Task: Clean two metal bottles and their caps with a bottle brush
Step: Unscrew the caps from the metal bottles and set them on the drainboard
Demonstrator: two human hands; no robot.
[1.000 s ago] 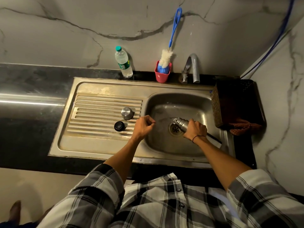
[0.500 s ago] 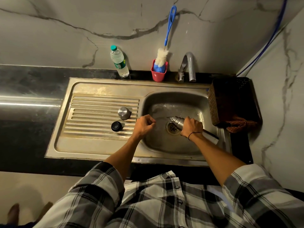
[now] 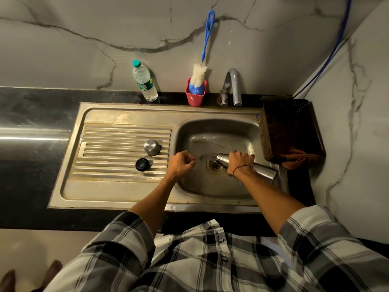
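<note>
Bottle (image 3: pixel 248 165) stays tipped, mouth over the drain, gripped by right hand (image 3: pixel 240 160); left hand (image 3: pixel 181 163) stays clenched, empty. Emptying continues; brush (image 3: pixel 200 74) untouched.

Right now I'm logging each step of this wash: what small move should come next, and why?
Probably the left hand should reach for the bottle brush standing in the red cup behind the sink. That hand looks curled on nothing, while the right hand has its grip on the metal bottle, tipped mouth-down over the drain, uncapped.
</note>
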